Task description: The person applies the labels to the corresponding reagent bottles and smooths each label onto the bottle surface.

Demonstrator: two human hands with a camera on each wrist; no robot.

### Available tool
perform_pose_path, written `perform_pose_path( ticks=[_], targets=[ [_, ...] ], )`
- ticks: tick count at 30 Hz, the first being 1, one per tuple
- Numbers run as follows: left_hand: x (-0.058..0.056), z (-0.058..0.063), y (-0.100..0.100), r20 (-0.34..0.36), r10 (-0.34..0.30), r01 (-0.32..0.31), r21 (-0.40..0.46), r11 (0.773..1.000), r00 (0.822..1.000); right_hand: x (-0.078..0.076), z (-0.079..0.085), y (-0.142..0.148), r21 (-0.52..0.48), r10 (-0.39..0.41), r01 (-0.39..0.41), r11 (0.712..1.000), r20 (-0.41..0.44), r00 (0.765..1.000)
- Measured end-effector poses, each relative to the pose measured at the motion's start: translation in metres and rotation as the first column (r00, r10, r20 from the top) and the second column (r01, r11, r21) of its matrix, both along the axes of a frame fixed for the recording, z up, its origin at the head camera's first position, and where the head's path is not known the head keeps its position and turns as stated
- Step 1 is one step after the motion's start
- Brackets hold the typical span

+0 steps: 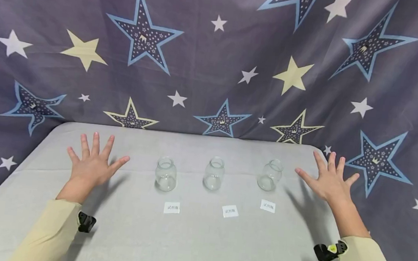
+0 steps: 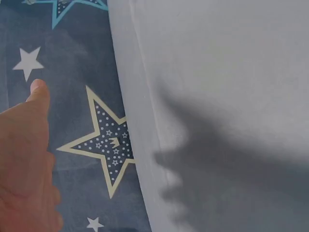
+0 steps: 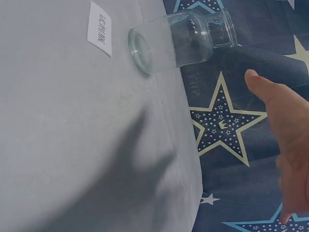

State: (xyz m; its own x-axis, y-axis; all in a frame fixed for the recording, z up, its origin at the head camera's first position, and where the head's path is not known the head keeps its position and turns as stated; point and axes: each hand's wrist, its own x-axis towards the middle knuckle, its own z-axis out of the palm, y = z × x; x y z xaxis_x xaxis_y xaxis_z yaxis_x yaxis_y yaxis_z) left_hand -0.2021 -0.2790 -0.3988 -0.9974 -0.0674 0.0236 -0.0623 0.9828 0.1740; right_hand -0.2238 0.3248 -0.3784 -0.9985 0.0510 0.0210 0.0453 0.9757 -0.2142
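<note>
Right jar [image 1: 269,176] is the one closest to a hand: it stands on the table just inside the right hand's thumb, to that hand's left. Long axis vertical, mouth up; it shows sideways in the right wrist view only because that camera is rolled. Clear glass, faint green tint at the thick base, rounded shoulders, short neck, flared rim, no lid. Looks empty.

Middle jar [image 1: 214,174]: same type, upright, roughly midway between the hands. Left jar [image 1: 166,175]: also upright, to the left hand's right, with a wider gap to that thumb than on the other side. All three are apart from each other, in a loose row between the hands.

Cards: right card [image 1: 267,206], middle card [image 1: 230,211] and left card [image 1: 172,208] lie flat, nearer the person than the jars, none touching glass. Dark marks on each, too small to read reliably.

Right hand [image 1: 330,183] and left hand [image 1: 92,165]: fingers spread, palms down, nothing held. Both look raised off the table [image 1: 189,247], judging by the detached shadows; exact height unclear. Left wrist view catches no jar.

Behind: star-print curtain [image 1: 196,65].
</note>
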Motion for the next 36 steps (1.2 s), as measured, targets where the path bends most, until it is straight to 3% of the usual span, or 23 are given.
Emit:
perform_pose_path(
  ticks=[5,9,14,19,27,36],
  targets=[
    [-0.003,-0.002,0.003,-0.024,0.005,-0.004,0.052,0.999,1.0,0.0,0.002,-0.001,-0.013,0.006,-0.007,1.0,-0.04,0.999],
    [-0.004,-0.002,0.005,-0.037,-0.014,0.02,0.165,0.986,0.999,0.002,0.003,-0.005,-0.035,0.014,-0.016,0.999,-0.058,0.998],
    [-0.002,-0.003,0.009,-0.042,-0.083,0.092,0.337,0.937,0.996,0.008,0.0,-0.01,-0.053,0.015,-0.021,0.998,-0.103,0.995],
    [0.007,-0.003,0.016,-0.066,-0.097,0.116,0.429,0.896,0.993,0.017,-0.003,-0.019,-0.104,0.028,-0.045,0.994,-0.16,0.987],
    [0.019,-0.007,0.029,-0.136,-0.16,0.208,0.495,0.844,0.978,0.029,-0.005,-0.038,-0.181,0.073,-0.102,0.978,-0.158,0.985],
    [0.031,-0.016,0.045,-0.139,-0.184,0.231,0.567,0.791,0.973,0.039,-0.007,-0.058,-0.299,0.101,-0.134,0.945,-0.121,0.987]
  ],
)
